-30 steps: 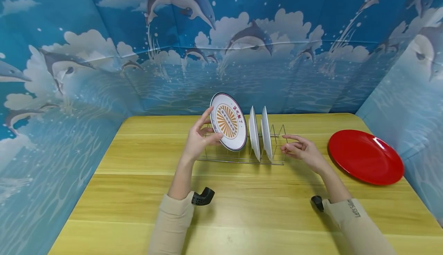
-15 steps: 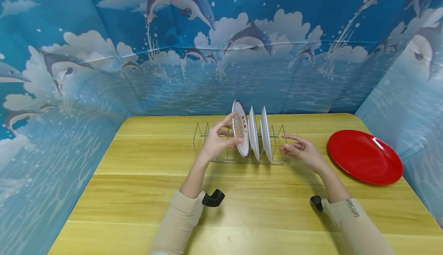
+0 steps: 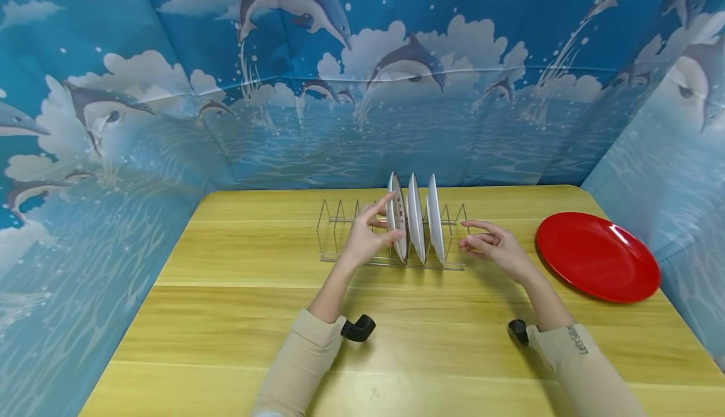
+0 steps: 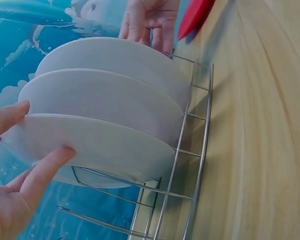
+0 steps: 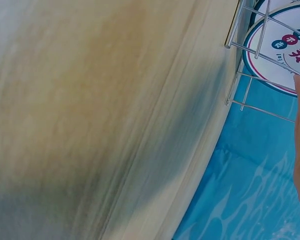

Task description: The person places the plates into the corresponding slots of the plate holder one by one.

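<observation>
A wire dish rack (image 3: 419,266) stands near the back of the wooden table, bearing three upright plates in neighbouring slots. My left hand (image 3: 362,239) holds the leftmost plate (image 3: 400,216), which has red lettering and a dark rim on its face. In the left wrist view, the thumb lies on that plate's white back (image 4: 105,145) and the index finger reaches its rim. Two more plates, a middle one (image 3: 416,216) and a right one (image 3: 435,219), stand beside it. At the rack's right end, my right hand (image 3: 498,250) holds the end wire between thumb and fingers.
A large red plate (image 3: 597,256) lies flat on the table's right side. Wire dividers (image 3: 340,212) rise left of my left hand. Behind the table hangs a blue curtain (image 3: 283,146) with dolphins on it.
My left hand has moved right with the patterned plate, turning it from facing the head camera to nearly edge-on, down into the rack beside the others. My right hand has stayed put.
</observation>
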Demonstrator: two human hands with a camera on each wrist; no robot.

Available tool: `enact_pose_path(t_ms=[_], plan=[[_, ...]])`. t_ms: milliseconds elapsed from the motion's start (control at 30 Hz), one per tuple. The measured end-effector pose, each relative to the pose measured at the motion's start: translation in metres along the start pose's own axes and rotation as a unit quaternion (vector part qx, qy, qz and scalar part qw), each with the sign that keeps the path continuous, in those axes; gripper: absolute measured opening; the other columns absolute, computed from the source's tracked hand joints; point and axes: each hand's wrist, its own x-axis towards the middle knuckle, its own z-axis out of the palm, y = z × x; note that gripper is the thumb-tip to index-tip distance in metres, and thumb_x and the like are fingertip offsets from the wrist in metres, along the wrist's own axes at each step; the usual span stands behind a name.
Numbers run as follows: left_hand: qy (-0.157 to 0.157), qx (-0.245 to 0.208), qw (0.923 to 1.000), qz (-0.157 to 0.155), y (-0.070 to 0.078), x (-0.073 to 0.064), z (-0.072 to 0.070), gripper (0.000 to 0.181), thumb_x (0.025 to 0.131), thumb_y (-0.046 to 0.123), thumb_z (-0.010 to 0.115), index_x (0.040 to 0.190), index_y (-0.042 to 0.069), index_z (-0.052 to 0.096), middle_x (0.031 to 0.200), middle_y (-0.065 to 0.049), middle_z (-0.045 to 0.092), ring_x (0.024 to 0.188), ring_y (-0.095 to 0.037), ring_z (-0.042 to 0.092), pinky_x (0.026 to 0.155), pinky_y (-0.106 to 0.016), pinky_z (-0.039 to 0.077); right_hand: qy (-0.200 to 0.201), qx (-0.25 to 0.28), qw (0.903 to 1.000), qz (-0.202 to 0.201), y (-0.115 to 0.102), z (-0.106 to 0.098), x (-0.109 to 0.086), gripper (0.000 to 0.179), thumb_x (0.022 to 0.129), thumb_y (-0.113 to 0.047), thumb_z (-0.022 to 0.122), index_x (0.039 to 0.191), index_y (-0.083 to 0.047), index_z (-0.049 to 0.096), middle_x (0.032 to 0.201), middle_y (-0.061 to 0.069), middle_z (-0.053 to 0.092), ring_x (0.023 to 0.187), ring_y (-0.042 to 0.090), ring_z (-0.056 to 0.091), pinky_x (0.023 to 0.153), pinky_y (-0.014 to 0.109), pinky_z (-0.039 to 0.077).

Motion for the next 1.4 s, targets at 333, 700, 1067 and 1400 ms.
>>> enact_pose_path(t_ms=[333,700,1067,1400], plan=[[-0.015,0.022,0.9996,0.007,0.022,-0.011,-0.001,0.070,0.081,0.006,0.068,0.141,0.017,0.036,0.120,-0.022,0.040,0.102,-0.039,0.053,0.067,-0.029,0.056,-0.004,0.002,0.9999,-0.010,-0.001,0.001,0.000,0.034,0.092,-0.013,0.054,0.126,-0.012,0.049,0.100,0.011,0.067,0.094,0.022,0.064,0.083,0.037,0.050],[0.106,0.081,0.9837,0.121,0.014,-0.008,0.016,0.068,0.078,0.011,0.072,0.138,0.014,0.041,0.134,-0.016,0.034,0.121,-0.029,0.037,0.096,-0.047,0.039,0.030,0.006,0.9969,-0.073,-0.010,-0.006,-0.021,0.045,0.094,-0.006,0.047,0.137,-0.005,0.036,0.106,-0.006,0.063,0.093,0.009,0.063,0.081,0.025,0.052],[0.116,0.045,0.9644,0.234,0.043,0.000,0.053,0.062,0.079,0.009,0.070,0.135,0.010,0.043,0.136,-0.009,0.041,0.128,-0.019,0.034,0.105,-0.042,0.032,0.176,0.108,0.9756,-0.076,-0.004,-0.082,-0.068,0.052,0.091,-0.006,0.053,0.139,-0.015,0.036,0.108,-0.002,0.064,0.092,0.010,0.064,0.074,0.019,0.053],[0.003,0.051,0.9705,0.236,0.056,0.006,0.119,0.067,0.081,0.011,0.068,0.140,0.011,0.035,0.139,-0.006,0.038,0.124,-0.012,0.039,0.099,-0.019,0.037,0.271,0.217,0.9343,-0.082,-0.007,-0.121,-0.117,0.053,0.087,-0.001,0.055,0.135,-0.016,0.039,0.098,-0.001,0.068,0.082,0.011,0.067,0.065,0.021,0.055]])
